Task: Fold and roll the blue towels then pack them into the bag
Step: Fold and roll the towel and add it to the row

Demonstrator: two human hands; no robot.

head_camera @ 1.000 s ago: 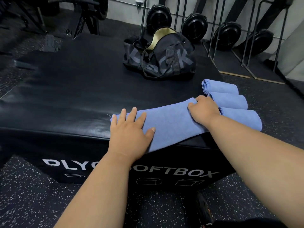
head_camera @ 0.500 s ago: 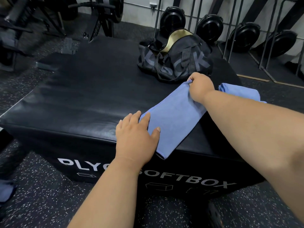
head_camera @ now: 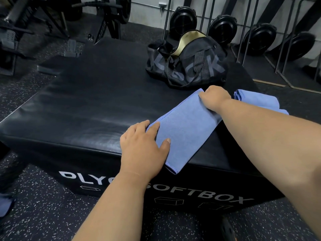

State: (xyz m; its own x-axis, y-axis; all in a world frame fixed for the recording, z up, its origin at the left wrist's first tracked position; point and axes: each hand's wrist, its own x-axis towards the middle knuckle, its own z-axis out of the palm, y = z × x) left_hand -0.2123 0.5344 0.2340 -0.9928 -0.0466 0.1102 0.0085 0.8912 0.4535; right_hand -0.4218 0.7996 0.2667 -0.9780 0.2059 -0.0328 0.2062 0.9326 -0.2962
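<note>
We see a folded blue towel (head_camera: 184, 129) lying diagonally on the black plyo soft box (head_camera: 90, 108), its near end over the front edge. The left hand (head_camera: 144, 150) presses it with fingers straight; the right hand (head_camera: 215, 100) pinches the far end. Rolled blue towels (head_camera: 257, 100) lie just beside the right hand, near the open black duffel bag (head_camera: 187, 65).

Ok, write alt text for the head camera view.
A person's left hand presses flat on a folded blue towel on a black plyo box while the right hand pinches its far end. Rolled towels and an open black bag sit beyond.
</note>
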